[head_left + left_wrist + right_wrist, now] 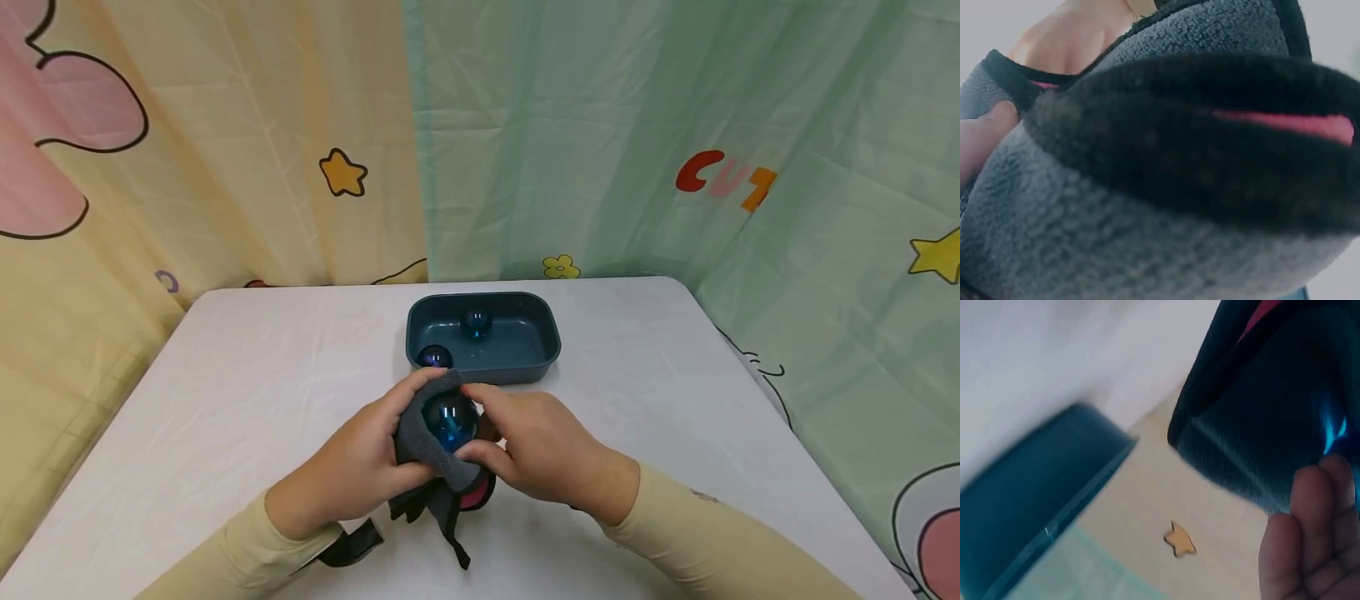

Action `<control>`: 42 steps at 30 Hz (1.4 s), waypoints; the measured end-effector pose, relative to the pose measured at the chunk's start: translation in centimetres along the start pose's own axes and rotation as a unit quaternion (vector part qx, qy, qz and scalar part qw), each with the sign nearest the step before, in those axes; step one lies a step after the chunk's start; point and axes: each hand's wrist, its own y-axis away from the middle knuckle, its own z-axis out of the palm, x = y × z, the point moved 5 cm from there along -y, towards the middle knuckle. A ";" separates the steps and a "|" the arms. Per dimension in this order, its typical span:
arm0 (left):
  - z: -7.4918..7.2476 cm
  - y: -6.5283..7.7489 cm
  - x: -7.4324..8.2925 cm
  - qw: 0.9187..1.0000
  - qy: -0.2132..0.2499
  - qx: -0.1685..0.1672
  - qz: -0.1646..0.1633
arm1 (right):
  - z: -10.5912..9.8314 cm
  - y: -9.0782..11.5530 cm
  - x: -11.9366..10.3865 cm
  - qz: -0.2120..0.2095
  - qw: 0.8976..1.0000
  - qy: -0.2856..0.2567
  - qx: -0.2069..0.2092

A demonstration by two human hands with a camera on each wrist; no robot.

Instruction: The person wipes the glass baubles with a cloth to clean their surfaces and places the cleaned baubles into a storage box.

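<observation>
A shiny, see-through blue ball (450,421) sits in the folds of a grey fleece cloth (417,442) with black edging and pink parts. My left hand (352,458) grips the cloth from the left and wraps it around the ball. From the right, my right hand (551,450) holds the ball, thumb and forefinger at its edge. In the left wrist view the cloth (1116,250) fills most of the picture. The right wrist view shows the right fingers (1313,506) beside the dark cloth and a blue glint.
Just beyond the hands stands a dark teal rectangular tray (517,371). It contains two more blue balls, one toward the back (476,322) and one at the near left corner (435,357). Black straps hang below the cloth over the white table (262,400). Printed curtains (562,125) enclose the table.
</observation>
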 end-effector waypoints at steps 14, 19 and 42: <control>-0.5 0.4 -0.3 0.999 0.021 0.026 0.024 | -0.3 0.1 -0.5 -0.041 0.999 0.003 0.018; -0.6 0.3 0.1 0.999 0.031 0.012 0.015 | -0.7 0.2 -0.9 -0.102 0.992 0.066 0.037; -0.4 0.5 0.8 0.998 0.045 0.022 0.036 | -0.8 0.4 -1.0 -0.104 0.992 0.032 0.058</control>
